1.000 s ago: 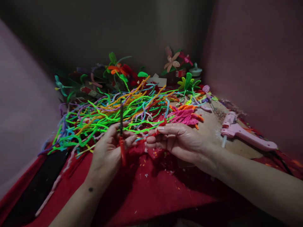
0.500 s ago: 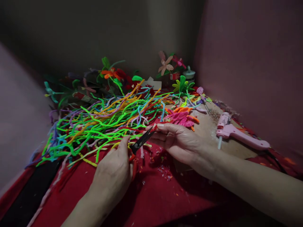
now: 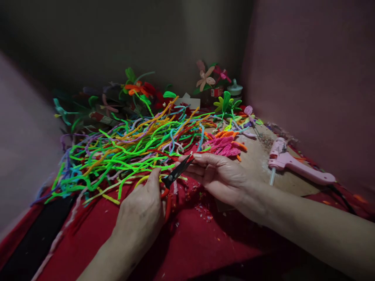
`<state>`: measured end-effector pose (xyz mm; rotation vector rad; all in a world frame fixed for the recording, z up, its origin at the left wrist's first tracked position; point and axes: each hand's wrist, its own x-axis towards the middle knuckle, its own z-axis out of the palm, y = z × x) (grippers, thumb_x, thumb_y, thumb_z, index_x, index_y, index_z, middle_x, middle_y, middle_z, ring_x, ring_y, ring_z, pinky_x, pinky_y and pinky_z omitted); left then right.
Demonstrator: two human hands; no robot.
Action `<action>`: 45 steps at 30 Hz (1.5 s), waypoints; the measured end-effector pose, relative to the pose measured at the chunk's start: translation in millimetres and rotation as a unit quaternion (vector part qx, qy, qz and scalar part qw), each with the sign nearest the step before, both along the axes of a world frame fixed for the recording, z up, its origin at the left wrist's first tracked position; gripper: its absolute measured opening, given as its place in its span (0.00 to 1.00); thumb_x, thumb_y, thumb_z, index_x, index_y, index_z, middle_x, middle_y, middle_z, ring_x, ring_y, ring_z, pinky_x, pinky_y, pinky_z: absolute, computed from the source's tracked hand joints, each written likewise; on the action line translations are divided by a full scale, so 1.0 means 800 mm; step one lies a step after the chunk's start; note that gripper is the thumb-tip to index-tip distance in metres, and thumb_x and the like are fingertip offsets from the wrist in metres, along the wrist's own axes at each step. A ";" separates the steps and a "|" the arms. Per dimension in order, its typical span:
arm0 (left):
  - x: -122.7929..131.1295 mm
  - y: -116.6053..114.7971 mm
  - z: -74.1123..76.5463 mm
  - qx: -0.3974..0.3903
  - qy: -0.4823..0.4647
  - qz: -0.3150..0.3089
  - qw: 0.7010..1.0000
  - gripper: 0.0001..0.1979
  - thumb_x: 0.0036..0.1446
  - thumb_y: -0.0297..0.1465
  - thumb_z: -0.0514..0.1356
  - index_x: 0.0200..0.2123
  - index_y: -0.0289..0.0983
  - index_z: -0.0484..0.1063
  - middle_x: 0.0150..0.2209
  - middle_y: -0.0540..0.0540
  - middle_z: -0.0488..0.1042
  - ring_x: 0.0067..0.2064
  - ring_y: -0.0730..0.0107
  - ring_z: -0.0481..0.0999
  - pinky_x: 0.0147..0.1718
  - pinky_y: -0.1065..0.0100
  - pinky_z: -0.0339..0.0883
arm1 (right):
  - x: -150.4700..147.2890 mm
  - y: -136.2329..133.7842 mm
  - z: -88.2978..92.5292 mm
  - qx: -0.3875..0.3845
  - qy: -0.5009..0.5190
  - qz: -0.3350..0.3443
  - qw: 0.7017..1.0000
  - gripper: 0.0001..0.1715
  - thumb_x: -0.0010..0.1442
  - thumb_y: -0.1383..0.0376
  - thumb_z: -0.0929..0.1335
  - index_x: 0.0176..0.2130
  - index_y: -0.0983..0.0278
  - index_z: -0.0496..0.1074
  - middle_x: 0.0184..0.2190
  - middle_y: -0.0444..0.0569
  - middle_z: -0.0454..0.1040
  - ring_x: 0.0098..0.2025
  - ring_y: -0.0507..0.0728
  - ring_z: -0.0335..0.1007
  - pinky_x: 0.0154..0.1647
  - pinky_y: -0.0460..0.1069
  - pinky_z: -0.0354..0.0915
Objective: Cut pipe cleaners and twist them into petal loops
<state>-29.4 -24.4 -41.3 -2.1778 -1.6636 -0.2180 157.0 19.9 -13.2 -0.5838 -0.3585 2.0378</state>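
Note:
Scissors with black blades [image 3: 179,168] and red handles are gripped in my left hand [image 3: 139,214], its fingers closed around the handles. Their blades point up and right, with the tips at the fingertips of my right hand [image 3: 224,175]. Between thumb and fingers, my right hand pinches a red pipe cleaner [image 3: 191,157], close to the blade tips. Part of the pipe cleaner is hidden by the fingers. Just beyond both hands lies a large heap of pipe cleaners [image 3: 125,146], mostly green, with orange, purple and blue among them.
Pink and orange petal shapes [image 3: 224,144] lie on a brown board [image 3: 258,156]. A pink glue gun [image 3: 301,168] rests at right. Pipe-cleaner flowers [image 3: 206,79] stand at the back beside a lidded jar [image 3: 234,89]. Small clippings dot the red cloth [image 3: 202,242].
The scissors' blades look slightly closer together at the red pipe cleaner. Both hands stay nearly in place.

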 end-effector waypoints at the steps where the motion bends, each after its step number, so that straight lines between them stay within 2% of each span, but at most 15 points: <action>1: 0.000 0.000 0.000 -0.003 -0.003 -0.001 1.000 0.23 0.56 0.29 0.52 0.54 0.28 0.60 0.30 0.41 0.76 0.29 0.59 0.76 0.25 0.65 0.66 | 0.000 0.000 0.000 0.000 0.001 -0.001 1.000 0.08 0.49 0.76 0.65 0.24 0.71 0.74 0.26 0.51 0.78 0.32 0.55 0.76 0.48 0.53 0.66; 14: 0.002 -0.002 0.003 -0.063 -0.033 0.015 0.997 0.25 0.56 0.29 0.51 0.57 0.28 0.56 0.38 0.36 0.76 0.37 0.57 0.77 0.31 0.63 0.69 | -0.001 0.001 -0.004 -0.016 0.009 0.001 1.000 0.07 0.49 0.77 0.66 0.25 0.69 0.74 0.27 0.49 0.78 0.31 0.53 0.75 0.49 0.53 0.66; 21: 0.003 -0.002 0.003 -0.048 -0.017 0.013 0.999 0.26 0.55 0.27 0.52 0.57 0.27 0.55 0.36 0.37 0.76 0.34 0.56 0.76 0.29 0.63 0.68 | -0.001 0.002 -0.003 -0.019 0.003 0.006 1.000 0.09 0.49 0.77 0.65 0.23 0.69 0.73 0.25 0.49 0.78 0.30 0.53 0.75 0.47 0.52 0.67; 29: 0.003 -0.003 0.002 -0.046 -0.008 0.022 0.999 0.25 0.56 0.28 0.52 0.57 0.27 0.56 0.36 0.37 0.76 0.34 0.57 0.77 0.28 0.64 0.68 | -0.001 -0.001 -0.003 -0.016 -0.004 0.002 1.000 0.08 0.48 0.77 0.66 0.25 0.70 0.74 0.26 0.49 0.78 0.32 0.54 0.75 0.49 0.54 0.65; 34: 0.001 -0.001 -0.002 -0.041 -0.015 -0.001 0.999 0.25 0.56 0.28 0.51 0.57 0.26 0.56 0.36 0.36 0.76 0.34 0.58 0.77 0.29 0.64 0.69 | -0.002 -0.001 -0.006 -0.008 -0.009 0.004 1.000 0.06 0.47 0.76 0.67 0.24 0.69 0.73 0.27 0.48 0.78 0.32 0.54 0.75 0.50 0.54 0.65; 45: -0.005 -0.002 -0.009 -0.010 0.025 -0.015 1.000 0.23 0.57 0.27 0.52 0.56 0.26 0.56 0.33 0.38 0.76 0.32 0.60 0.77 0.27 0.66 0.69 | -0.002 -0.002 -0.005 0.009 -0.036 -0.027 0.999 0.07 0.46 0.77 0.67 0.23 0.69 0.74 0.22 0.46 0.76 0.29 0.52 0.73 0.48 0.52 0.65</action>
